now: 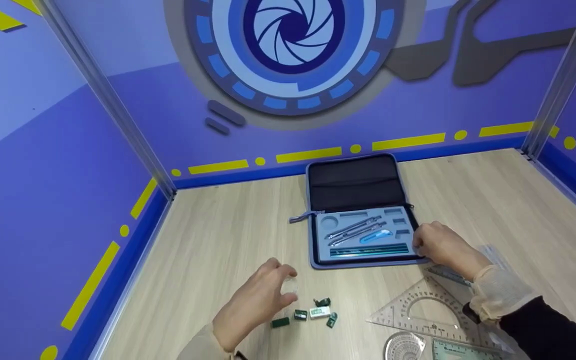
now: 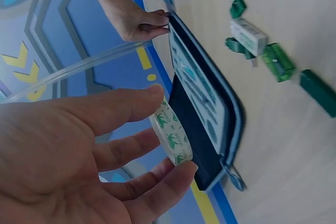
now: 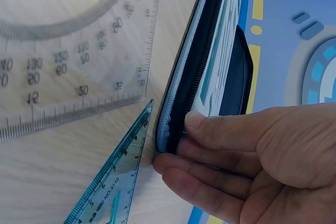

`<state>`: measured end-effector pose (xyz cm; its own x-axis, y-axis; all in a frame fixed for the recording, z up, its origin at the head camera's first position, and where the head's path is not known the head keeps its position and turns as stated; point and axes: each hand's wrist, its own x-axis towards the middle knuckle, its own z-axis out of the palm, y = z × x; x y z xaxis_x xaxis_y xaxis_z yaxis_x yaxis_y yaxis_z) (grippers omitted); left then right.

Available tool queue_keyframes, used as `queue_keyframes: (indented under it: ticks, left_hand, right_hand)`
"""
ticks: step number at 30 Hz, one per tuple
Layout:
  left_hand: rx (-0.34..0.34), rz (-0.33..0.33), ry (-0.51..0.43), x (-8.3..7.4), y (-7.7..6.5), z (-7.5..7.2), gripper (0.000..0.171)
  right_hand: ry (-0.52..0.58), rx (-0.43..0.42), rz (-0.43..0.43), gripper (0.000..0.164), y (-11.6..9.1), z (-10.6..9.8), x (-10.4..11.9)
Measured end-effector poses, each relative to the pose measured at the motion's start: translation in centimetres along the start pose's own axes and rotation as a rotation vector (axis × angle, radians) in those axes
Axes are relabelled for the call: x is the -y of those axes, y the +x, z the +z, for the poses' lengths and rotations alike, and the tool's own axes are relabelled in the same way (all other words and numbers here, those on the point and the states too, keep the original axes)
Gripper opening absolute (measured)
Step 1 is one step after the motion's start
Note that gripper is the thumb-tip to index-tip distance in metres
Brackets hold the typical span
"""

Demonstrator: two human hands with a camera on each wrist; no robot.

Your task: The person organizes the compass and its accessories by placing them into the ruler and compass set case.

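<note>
My left hand (image 1: 255, 297) holds a small roll of clear tape (image 2: 172, 134) with green print between thumb and fingertips, above the table. An open zip case (image 1: 355, 187) lies by the back wall. In its lower half a grey-blue tray (image 1: 324, 240) carries two metal compass-like tools (image 1: 353, 230), a light blue cutter (image 1: 375, 236) and dark green pencils (image 1: 368, 250); several other slots have nothing in them. At the case's right front corner, my right hand (image 1: 440, 245) pinches the zipped edge (image 3: 176, 103) between thumb and fingers.
Beside the left hand lie a white eraser (image 1: 319, 312), a green sharpener (image 1: 300, 315), a dark green block (image 1: 280, 322) and two small green pieces. Under the right forearm are a clear set square (image 1: 393, 313), a protractor (image 1: 400, 347) and a green-tinted ruler (image 1: 460, 352).
</note>
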<state>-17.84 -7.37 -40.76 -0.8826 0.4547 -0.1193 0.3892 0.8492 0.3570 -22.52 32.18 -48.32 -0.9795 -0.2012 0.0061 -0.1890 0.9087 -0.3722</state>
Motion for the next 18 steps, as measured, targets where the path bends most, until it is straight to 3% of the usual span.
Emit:
queue_keyframes:
  ticks: [5, 11, 18]
  left_hand:
    - [-0.007, 0.082, 0.001, -1.3, 1.4, -0.9, 0.04]
    - [-0.031, 0.111, -0.008, -2.5, 3.4, -1.6, 0.039]
    - [-0.061, 0.137, -0.036, -2.9, 5.9, -2.0, 0.041]
  right_hand:
    - [-0.001, -0.012, 0.003, 0.009, -0.1, 0.0, 0.1]
    - [-0.009, -0.011, 0.018, 0.008, -0.1, 0.0, 0.2]
    - [0.003, -0.01, 0.024, 0.009, 0.0, 0.2, 0.3]
